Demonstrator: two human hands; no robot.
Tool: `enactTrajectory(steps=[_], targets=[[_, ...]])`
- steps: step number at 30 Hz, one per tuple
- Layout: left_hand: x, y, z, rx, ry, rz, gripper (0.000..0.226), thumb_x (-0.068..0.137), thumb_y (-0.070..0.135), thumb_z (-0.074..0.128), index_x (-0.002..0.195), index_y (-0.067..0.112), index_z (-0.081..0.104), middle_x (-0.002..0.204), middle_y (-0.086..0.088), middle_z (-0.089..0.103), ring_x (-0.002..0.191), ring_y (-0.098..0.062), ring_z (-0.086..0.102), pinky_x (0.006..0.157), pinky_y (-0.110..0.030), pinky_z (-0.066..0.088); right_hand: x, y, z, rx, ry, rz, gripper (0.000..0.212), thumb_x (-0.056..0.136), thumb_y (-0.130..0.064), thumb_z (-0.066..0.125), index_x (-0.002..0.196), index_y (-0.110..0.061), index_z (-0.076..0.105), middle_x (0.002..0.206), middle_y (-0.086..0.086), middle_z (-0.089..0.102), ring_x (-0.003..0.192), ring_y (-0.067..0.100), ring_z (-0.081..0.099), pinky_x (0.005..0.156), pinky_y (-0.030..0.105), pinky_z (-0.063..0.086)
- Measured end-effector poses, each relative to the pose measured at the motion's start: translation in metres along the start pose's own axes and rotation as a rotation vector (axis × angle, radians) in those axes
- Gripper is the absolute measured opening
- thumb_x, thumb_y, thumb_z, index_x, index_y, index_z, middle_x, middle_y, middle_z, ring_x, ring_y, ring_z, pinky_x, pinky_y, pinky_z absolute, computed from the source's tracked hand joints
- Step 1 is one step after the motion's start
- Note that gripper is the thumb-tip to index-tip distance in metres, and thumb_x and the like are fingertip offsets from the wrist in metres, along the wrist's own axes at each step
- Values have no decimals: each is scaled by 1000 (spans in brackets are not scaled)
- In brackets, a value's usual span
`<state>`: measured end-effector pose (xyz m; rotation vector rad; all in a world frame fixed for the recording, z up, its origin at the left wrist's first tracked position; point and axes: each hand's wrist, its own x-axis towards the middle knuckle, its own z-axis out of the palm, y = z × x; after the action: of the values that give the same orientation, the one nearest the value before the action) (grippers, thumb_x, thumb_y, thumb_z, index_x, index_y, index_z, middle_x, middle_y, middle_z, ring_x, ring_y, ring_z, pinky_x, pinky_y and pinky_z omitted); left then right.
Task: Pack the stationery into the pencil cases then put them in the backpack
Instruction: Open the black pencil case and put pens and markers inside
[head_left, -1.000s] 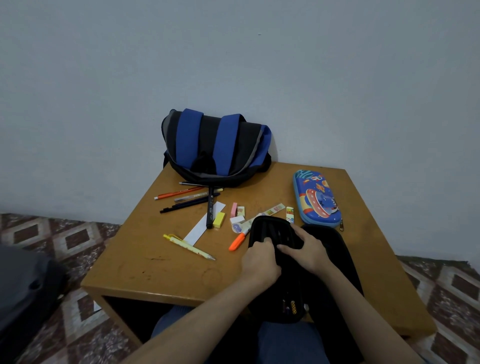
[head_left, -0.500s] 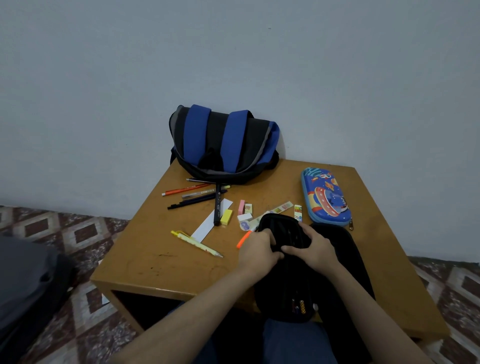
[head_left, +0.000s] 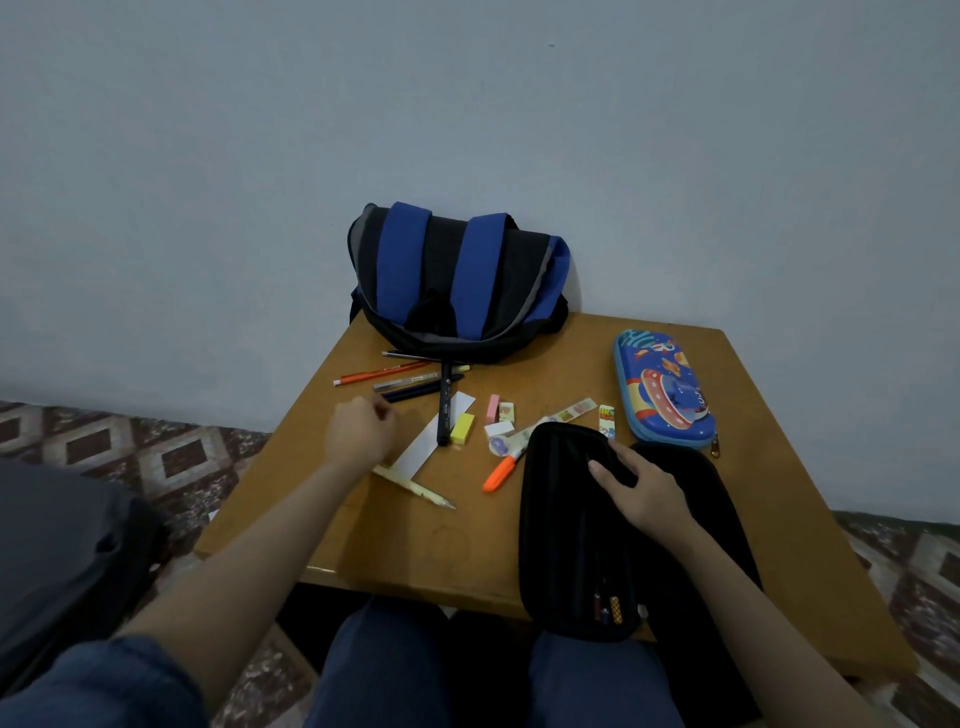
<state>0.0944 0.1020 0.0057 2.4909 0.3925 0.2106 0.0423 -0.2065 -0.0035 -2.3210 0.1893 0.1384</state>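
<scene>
Open black pencil case (head_left: 566, 519) at the near right of the tabletop (head_left: 363, 545), its lower end overhanging the near edge with a few pens inside. Right hand (head_left: 641, 493) lies flat on it, fingers extended. Left hand (head_left: 361, 434), fingers curled, hovers toward the left edge just short of the loose pens (head_left: 405, 382); whether it pinches anything cannot be told. Blue pencil case (head_left: 665, 389) lies closed by the right edge, backpack (head_left: 457, 280) at the far edge. Risk: should the right hand lift, the overhanging case may tip and spill.
</scene>
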Motion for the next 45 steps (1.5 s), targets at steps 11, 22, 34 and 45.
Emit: enactTrajectory(steps=[11, 22, 34, 45], targets=[[-7, -35, -12, 49, -382, 371, 18, 76, 32, 74, 92, 23, 71, 101, 9, 64, 100, -11, 58, 86, -25, 48, -1, -1, 0, -14, -2, 4, 60, 91, -45, 52, 144, -22, 36, 146, 9, 42, 136, 28, 36, 109, 39, 31], [-22, -10, -7, 142, -349, 408, 19, 89, 24, 62, 106, 16, 66, 98, 2, 64, 83, -6, 56, 71, -14, 45, -4, -8, 1, -7, -31, 69, 94, 68, -58, 73, 145, -24, 32, 144, 3, 43, 130, 24, 43, 104, 35, 37], [-66, 79, 27, -646, -251, 132, 12, 84, 16, 69, 84, 10, 58, 81, -7, 59, 85, -31, 65, 77, -45, 57, -4, -15, 7, -130, 9, 72, 88, 66, -51, 75, 138, -25, 32, 134, 4, 50, 120, 26, 51, 96, 38, 45], [-93, 111, 65, -439, -380, -11, 23, 85, 13, 66, 104, 6, 56, 95, -5, 63, 93, -24, 66, 84, -40, 55, -2, -15, 0, -36, -9, 76, 68, 77, -35, 68, 137, -25, 37, 139, 2, 48, 127, 23, 46, 100, 34, 37]])
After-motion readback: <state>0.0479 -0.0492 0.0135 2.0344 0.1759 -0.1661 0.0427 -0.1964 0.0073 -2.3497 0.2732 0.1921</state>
